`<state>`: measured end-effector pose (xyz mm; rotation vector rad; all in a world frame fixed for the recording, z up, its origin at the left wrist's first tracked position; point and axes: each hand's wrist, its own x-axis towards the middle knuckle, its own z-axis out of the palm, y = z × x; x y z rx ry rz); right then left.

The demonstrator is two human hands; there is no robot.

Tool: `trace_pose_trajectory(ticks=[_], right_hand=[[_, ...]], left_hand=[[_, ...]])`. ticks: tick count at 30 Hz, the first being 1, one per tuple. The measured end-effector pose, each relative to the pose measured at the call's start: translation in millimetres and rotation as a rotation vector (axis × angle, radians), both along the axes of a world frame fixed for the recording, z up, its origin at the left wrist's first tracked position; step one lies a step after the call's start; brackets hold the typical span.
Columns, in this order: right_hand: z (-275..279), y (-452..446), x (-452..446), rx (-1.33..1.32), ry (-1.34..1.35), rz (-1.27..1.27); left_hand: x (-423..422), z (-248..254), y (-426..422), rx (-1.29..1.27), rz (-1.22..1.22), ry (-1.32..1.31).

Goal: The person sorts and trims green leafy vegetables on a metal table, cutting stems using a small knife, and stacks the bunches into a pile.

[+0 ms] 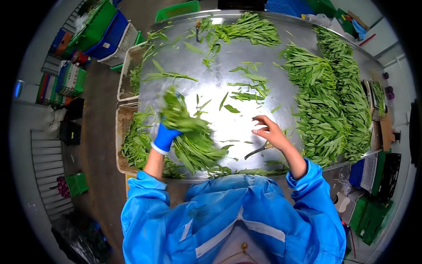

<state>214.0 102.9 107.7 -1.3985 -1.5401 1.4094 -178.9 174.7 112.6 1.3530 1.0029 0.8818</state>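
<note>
My left hand [166,137], in a blue glove, is closed around a bunch of leafy greens [191,138] with long narrow leaves. The bunch is smeared by motion above the steel table [255,48]. Bare and empty, my right hand [270,133] hovers over the table with thumb and fingers apart. Just below it lies a small knife with a curved dark blade [253,153]. Loose leaves and stems [250,90] are scattered between and beyond my hands.
Large piles of greens [325,114] cover the table's right side, and another bunch [250,30] lies at the far edge near a second knife [198,30]. Crates holding greens [118,145] stand against the left edge. Stacked crates [107,35] line the floor at left.
</note>
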Motion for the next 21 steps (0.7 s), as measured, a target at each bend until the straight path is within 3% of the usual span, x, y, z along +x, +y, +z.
trace_pose_trajectory(ticks=[1,3,4,6,7,8,11,14,17,20,21], right_hand=[[-33.7,-20.7,14.4,0.155,-0.446,0.027],[-82.4,-66.4,32.5,0.363,-0.845,0.208],[-101.4,-81.6,38.8,0.499,-0.997,0.296],[-117.2,-95.4,45.8,0.586,-1.052,0.269],[-126.6,-101.8,48.5,0.624,-1.082,0.253],[-131.0,-102.4,47.3,0.524,-1.12,0.25],[-135.8,-102.3,51.9,0.441,-1.082,0.302],[-131.3,-107.3,55.0,0.227,-0.879,0.073],[-69.6,-93.7,44.1,-0.047,-0.41,-0.085],[-14.5,-82.0,0.7,0.184,-0.166,0.042],[-7.8,-76.8,-18.3,0.402,-0.083,0.103]], left_hand=[[-3.8,24.3,-1.4,-0.114,0.071,-0.256],[-9.8,33.3,6.0,-0.123,-0.016,-0.619],[-9.4,37.0,2.8,-0.164,0.04,-0.681],[-2.4,41.1,-4.9,-0.127,0.017,-0.794],[0.6,45.3,-10.8,-0.172,0.117,-0.747],[4.3,45.7,-14.2,-0.151,0.089,-0.761],[10.5,40.8,-14.4,-0.144,0.004,-0.81],[9.6,36.5,-18.7,-0.178,-0.005,-0.805],[13.8,37.6,-29.1,-0.226,0.027,-0.821],[25.0,39.7,-37.5,-0.249,0.059,-0.84],[27.6,35.8,-39.3,-0.255,0.067,-0.85]])
